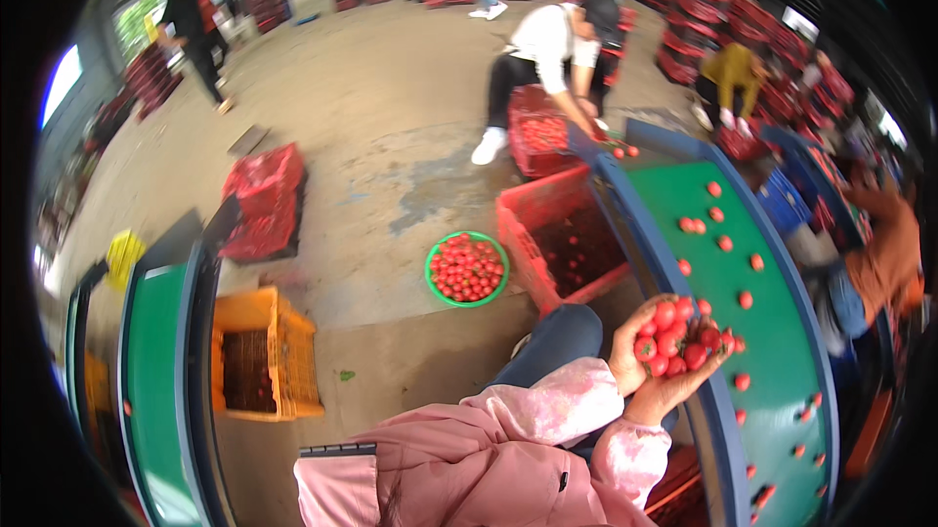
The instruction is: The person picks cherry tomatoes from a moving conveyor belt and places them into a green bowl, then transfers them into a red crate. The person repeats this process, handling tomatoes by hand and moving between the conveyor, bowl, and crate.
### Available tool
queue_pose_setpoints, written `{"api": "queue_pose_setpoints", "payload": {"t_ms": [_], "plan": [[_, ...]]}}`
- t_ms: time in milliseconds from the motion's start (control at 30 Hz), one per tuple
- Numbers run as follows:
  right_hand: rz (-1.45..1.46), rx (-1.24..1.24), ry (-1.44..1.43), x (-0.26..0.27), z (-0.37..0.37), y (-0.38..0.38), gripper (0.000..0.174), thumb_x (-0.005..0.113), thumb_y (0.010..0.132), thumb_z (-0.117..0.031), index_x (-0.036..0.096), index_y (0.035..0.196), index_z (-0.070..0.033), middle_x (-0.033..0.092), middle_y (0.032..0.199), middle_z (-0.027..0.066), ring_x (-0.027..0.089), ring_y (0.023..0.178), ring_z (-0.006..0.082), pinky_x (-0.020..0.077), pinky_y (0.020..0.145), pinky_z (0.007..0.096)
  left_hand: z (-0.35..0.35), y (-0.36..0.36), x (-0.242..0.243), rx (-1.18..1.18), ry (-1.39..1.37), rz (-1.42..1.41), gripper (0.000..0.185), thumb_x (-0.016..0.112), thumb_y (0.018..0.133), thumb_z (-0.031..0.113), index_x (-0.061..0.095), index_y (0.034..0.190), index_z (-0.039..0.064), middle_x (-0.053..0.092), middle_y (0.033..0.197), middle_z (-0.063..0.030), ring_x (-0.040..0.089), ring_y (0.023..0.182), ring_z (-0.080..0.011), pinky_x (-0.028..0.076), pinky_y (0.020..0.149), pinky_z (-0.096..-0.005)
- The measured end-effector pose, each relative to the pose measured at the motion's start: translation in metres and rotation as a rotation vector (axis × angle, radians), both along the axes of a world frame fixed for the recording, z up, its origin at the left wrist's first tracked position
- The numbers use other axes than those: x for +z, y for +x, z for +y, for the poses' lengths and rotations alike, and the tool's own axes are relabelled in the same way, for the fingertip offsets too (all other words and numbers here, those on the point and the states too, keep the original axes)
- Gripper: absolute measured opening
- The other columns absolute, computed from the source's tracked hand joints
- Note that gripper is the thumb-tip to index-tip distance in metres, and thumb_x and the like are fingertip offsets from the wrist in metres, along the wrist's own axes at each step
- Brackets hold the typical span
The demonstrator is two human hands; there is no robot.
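Observation:
My left hand (629, 347) and my right hand (670, 391) are cupped together around a heap of small red tomatoes (668, 344). They are held at the near blue edge of a conveyor with a green belt (769, 351), where loose tomatoes lie scattered. Left of the hands, a green round basket (429, 285) full of small tomatoes stands on the floor. Beside it is a red plastic crate (524, 248) with a dark inside and a few tomatoes in it. Both hands are in pink patterned sleeves.
A person in white (546, 40) bends over a lined crate of tomatoes (544, 133) beyond the red crate. A yellow-orange crate (297, 358) and a second green conveyor (155, 380) stand at left, near a red-lined crate (264, 197). Another person (887, 241) is across the belt.

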State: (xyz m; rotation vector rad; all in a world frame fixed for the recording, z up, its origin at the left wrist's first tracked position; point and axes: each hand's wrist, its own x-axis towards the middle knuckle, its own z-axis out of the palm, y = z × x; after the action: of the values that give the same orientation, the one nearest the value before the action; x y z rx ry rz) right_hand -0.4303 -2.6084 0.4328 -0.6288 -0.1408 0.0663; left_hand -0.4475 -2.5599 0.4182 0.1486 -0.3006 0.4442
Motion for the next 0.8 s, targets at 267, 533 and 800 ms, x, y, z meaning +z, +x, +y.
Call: {"api": "queue_pose_setpoints", "payload": {"t_ms": [267, 533, 800], "plan": [[-0.016, 0.291, -0.053, -0.004, 0.057, -0.031, 0.07, 0.053, 0.103, -0.057, 0.042, 0.151, -0.007, 0.049, 0.148, 0.0111, 0.048, 0.138, 0.0273, 0.0389, 0.117, 0.043, 0.057, -0.012, -0.035, 0.088, -0.076, 0.038, 0.035, 0.06, 0.1, 0.026, 0.062, 0.127, 0.005, 0.064, 0.134, -0.0102, 0.058, 0.129, -0.0257, 0.044, 0.115, -0.0413], [0.079, 0.535, -0.005, 0.003, 0.092, -0.056, 0.065, 0.056, 0.104, -0.051, 0.043, 0.152, -0.008, 0.049, 0.149, 0.0112, 0.048, 0.138, 0.0275, 0.0403, 0.117, 0.0441, 0.097, -0.044, -0.04, 0.449, -0.029, 0.093, 0.037, 0.059, 0.099, 0.024, 0.06, 0.129, 0.003, 0.064, 0.133, -0.0122, 0.059, 0.129, -0.0255, 0.043, 0.116, -0.0401], [-0.051, 0.497, -0.192, -0.024, 0.092, -0.036, 0.065, 0.056, 0.103, -0.047, 0.041, 0.152, -0.007, 0.045, 0.155, 0.0127, 0.045, 0.141, 0.03, 0.0369, 0.119, 0.0458, 0.091, -0.038, -0.023, 0.548, -0.093, -0.002, 0.033, 0.059, 0.094, 0.022, 0.062, 0.12, 0.001, 0.065, 0.122, -0.0119, 0.061, 0.119, -0.027, 0.047, 0.11, -0.0418]]}}
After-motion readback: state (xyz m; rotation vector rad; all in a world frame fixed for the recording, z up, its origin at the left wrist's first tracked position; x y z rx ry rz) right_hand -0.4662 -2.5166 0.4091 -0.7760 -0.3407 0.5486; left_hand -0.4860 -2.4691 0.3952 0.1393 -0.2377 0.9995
